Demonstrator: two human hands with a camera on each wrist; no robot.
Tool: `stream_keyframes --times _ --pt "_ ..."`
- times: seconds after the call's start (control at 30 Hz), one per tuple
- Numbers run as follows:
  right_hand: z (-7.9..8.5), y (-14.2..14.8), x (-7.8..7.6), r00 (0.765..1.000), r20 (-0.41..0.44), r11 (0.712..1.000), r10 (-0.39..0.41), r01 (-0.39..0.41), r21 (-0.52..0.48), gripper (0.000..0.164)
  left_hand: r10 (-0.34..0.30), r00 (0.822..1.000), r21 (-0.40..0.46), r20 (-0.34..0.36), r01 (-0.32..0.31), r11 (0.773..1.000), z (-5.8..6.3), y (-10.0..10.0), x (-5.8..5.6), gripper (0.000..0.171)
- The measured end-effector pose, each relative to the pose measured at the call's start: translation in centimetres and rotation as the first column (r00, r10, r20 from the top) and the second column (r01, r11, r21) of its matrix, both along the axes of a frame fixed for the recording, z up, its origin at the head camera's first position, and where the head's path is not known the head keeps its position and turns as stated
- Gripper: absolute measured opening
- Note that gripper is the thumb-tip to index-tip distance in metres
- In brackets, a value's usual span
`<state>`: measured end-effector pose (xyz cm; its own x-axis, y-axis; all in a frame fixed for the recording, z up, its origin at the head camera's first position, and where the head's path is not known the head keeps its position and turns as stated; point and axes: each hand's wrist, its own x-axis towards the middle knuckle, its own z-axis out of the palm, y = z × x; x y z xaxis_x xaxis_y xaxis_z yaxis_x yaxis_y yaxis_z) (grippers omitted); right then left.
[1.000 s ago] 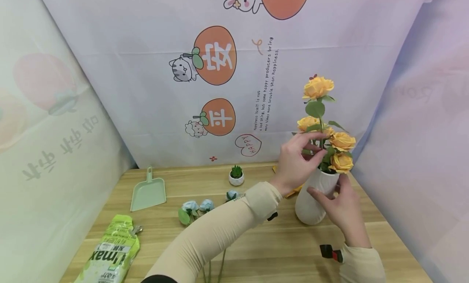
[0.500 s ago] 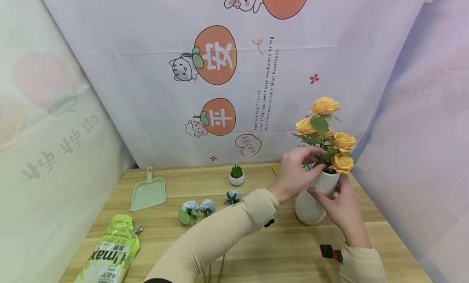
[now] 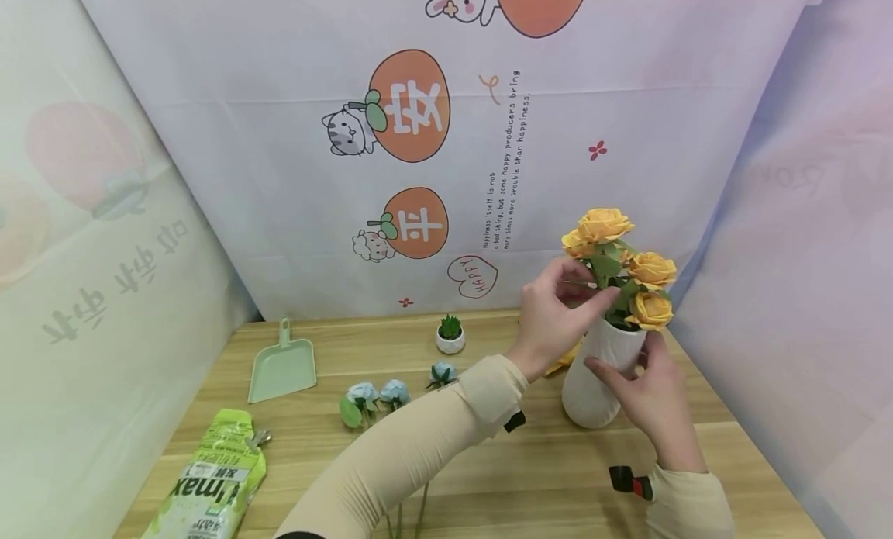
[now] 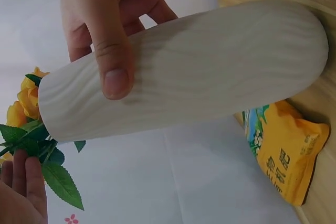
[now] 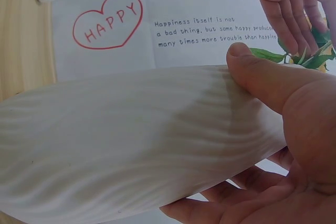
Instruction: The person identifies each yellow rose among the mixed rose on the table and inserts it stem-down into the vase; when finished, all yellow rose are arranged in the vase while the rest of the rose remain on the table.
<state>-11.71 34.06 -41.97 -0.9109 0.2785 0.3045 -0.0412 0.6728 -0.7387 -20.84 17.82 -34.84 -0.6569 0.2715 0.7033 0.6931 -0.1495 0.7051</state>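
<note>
Head view, from left to right: a green pouch (image 3: 209, 477), a green dustpan (image 3: 282, 364), blue flowers (image 3: 377, 394) and a small potted plant (image 3: 449, 334) lie on the desk (image 3: 530, 469), well to the left of the fingers. The left hand (image 3: 554, 318) pinches the stem of the orange roses (image 3: 617, 260) just above the mouth of the white vase (image 3: 600, 372). The right hand (image 3: 652, 403) grips the vase, thumb in front and fingers (image 3: 645, 345) curled behind. A yellow packet (image 4: 278, 153) lies behind the vase.
</note>
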Motion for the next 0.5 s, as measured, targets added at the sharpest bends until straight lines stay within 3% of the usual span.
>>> stream_keyframes --times 0.23,0.5 --pt "-0.03 0.01 -0.02 1.0 -0.012 1.0 -0.002 0.002 0.002 0.093 -0.098 0.99 0.098 0.098 0.088 0.991 -0.24 -0.16 -0.03 0.036" --pt "-0.03 0.03 -0.03 1.0 -0.004 1.0 0.001 -0.001 0.001 0.094 -0.151 0.969 0.125 0.195 0.128 0.984 -0.47 -0.26 -0.15 0.035"
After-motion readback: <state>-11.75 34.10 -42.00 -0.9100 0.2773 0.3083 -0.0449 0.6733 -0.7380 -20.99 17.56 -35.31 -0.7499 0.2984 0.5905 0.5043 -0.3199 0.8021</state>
